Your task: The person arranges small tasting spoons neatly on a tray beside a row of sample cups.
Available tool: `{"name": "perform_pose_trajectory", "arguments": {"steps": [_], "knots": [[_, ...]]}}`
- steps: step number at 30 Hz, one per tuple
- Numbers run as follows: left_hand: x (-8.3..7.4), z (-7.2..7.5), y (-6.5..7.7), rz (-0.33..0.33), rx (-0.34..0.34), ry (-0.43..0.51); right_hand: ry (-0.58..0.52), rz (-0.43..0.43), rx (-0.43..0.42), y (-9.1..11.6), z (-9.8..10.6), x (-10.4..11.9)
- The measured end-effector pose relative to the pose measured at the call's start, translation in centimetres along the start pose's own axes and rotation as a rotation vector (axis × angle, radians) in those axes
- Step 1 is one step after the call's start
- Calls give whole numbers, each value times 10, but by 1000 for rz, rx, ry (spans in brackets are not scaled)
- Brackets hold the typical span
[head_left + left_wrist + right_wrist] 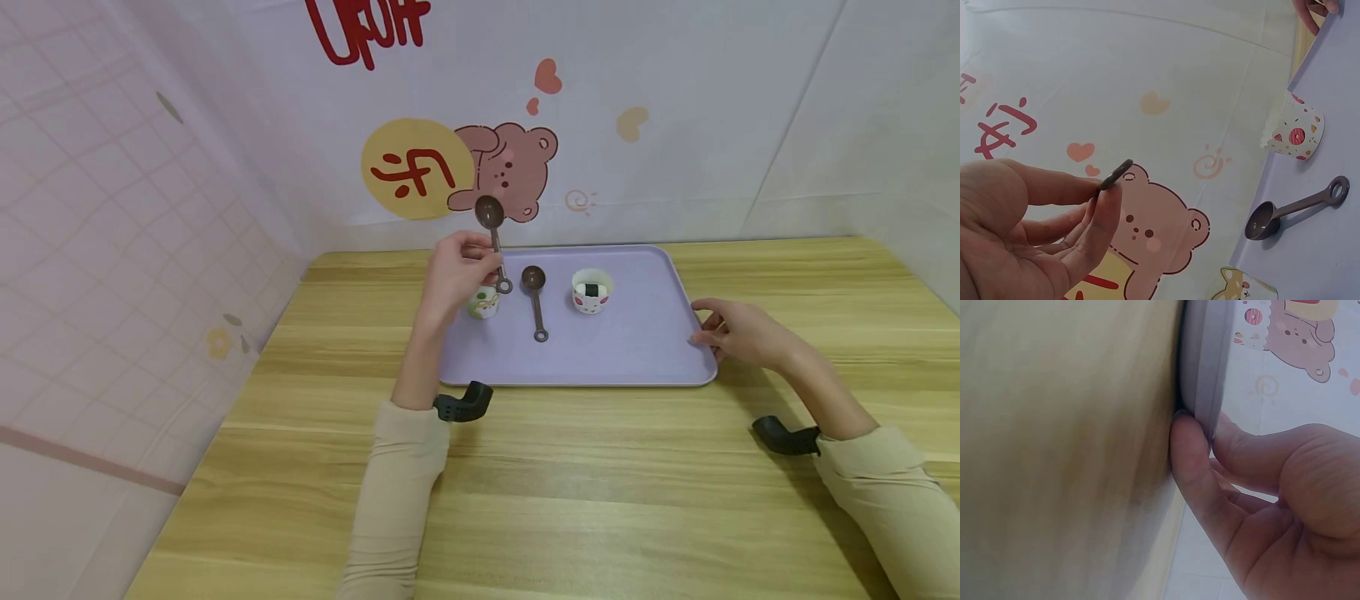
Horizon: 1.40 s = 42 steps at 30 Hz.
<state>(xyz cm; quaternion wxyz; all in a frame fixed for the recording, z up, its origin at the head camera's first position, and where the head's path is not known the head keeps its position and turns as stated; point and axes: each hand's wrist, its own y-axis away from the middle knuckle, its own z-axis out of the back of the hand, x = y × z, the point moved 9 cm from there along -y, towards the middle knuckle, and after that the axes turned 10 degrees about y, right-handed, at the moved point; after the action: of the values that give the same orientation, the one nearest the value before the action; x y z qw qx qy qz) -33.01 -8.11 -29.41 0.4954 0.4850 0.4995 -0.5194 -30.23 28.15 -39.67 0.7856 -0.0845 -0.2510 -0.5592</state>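
Observation:
My left hand (459, 275) pinches a dark brown measuring spoon (490, 213) by its handle, bowl end up, above the left part of a lilac tray (630, 350). In the left wrist view, only the spoon's ring end shows past the fingertips. A second brown measuring spoon (534, 278) lies on the tray, its ring toward the front. Behind the left hand, partly hidden, stands a green-patterned paper cup (484, 305). To the right, a white patterned paper cup (589, 300) has a black-and-white item in it. My right hand (738, 332) grips the tray's right rim between thumb and fingers.
The tray rests on a wood-grain table (570, 475). A white cloth backdrop (712, 108) with a printed bear stands right behind the table's far edge. Another pale curtain (135, 250) with a grid print closes off the left side.

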Motion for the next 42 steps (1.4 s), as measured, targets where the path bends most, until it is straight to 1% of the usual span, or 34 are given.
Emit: {"name": "perform_pose_trajectory", "arguments": {"steps": [6,14,19,27,35,42], "knots": [[-1,-7,1,-8,12,15,-1,-7,2,0,0,0],[-4,-19,1,-14,39,27,18,-6,0,0,-1,-2],[-4,-27,1,-18,51,26,9,-5,-1,1,0,0],[-6,-39,2,-46,69,36,-7,-4,4,0,0,1],[-3,-51,1,-38,82,82,-11,-7,8,0,-1,0],[-1,-59,1,-35,93,64,5,-2,5,-1,-1,-2]]}}
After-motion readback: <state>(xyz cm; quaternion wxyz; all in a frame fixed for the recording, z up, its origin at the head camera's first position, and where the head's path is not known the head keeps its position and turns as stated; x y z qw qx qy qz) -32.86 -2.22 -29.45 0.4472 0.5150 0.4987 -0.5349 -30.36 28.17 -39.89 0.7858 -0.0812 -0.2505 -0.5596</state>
